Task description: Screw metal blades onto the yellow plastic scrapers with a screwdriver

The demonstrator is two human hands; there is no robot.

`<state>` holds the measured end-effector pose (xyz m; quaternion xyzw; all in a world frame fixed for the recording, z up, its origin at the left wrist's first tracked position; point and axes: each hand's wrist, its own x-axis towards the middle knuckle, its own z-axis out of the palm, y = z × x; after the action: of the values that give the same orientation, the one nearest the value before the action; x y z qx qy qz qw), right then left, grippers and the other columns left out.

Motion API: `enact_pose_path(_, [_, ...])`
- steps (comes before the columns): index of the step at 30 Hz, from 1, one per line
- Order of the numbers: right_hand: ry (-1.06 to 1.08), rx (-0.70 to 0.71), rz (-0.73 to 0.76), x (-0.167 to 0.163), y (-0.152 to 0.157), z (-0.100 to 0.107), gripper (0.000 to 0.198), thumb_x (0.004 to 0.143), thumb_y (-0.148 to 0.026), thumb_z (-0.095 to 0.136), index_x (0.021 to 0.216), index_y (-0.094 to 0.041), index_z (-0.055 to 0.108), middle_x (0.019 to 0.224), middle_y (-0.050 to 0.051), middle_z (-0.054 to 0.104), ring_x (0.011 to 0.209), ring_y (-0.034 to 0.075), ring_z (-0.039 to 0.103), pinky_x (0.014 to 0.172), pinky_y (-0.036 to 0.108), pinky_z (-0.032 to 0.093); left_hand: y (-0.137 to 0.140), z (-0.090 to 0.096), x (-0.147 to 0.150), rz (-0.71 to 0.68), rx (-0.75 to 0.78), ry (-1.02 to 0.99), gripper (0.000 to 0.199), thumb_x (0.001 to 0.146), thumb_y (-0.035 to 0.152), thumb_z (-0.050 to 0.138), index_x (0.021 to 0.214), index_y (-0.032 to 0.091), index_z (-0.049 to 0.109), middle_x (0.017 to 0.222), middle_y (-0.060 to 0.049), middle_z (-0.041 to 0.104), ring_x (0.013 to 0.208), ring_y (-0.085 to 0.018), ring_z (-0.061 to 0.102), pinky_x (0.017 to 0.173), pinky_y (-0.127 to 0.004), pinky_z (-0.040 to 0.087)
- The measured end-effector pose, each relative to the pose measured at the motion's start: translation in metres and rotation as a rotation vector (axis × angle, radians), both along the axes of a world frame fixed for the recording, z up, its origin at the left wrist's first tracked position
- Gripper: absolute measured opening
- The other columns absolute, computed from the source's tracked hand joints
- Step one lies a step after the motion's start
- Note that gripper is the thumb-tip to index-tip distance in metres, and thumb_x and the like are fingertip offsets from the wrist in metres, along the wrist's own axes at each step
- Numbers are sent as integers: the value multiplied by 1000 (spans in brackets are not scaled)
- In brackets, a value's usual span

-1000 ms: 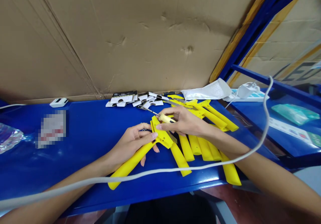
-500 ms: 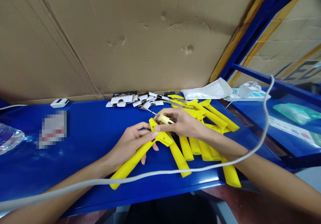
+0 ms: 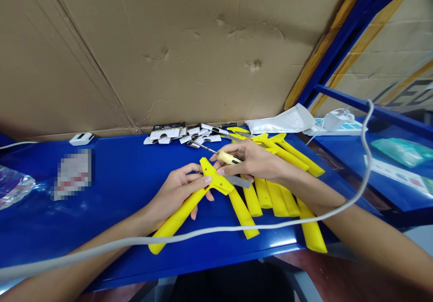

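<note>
My left hand (image 3: 184, 187) is closed around a yellow plastic handle (image 3: 179, 220) with a forked, flat head, its thumb pressed on that head. My right hand (image 3: 250, 160) grips a screwdriver (image 3: 227, 158) with a cream handle; the shaft points up and left, away from the yellow part. A flat grey metal blade (image 3: 238, 181) shows beneath the right fingers, beside the forked head. Whether it sits inside the head cannot be made out. The right fingertips touch or nearly touch the head. Another yellow handle (image 3: 242, 214) lies on the table just to the right.
Several more yellow handles (image 3: 274, 198) are piled under and behind my right forearm. White and black cardboard sleeves (image 3: 165, 132) lie at the back by the cardboard wall. A white cable (image 3: 209, 233) crosses in front. A white padded bag (image 3: 280, 120) and power strip (image 3: 352, 127) stand back right.
My right hand has shifted slightly right and up with the screwdriver, and the grey blade now shows below its fingers. My left hand holds the handle almost unmoved.
</note>
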<state>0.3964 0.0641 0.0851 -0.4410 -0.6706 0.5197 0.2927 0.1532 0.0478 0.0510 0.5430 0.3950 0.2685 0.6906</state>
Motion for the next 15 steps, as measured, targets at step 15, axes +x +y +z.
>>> enact_pose_path(15, [248,-48,-137,-17,-5,-11,35,74,-36,97,93,-19,73,72,-6,63,43,4,47,32,18,39,-3,2,1,-27,-26,-65,38,92,42,83,112,18,62,85,-8,81,53,-15,68,43,-22,57])
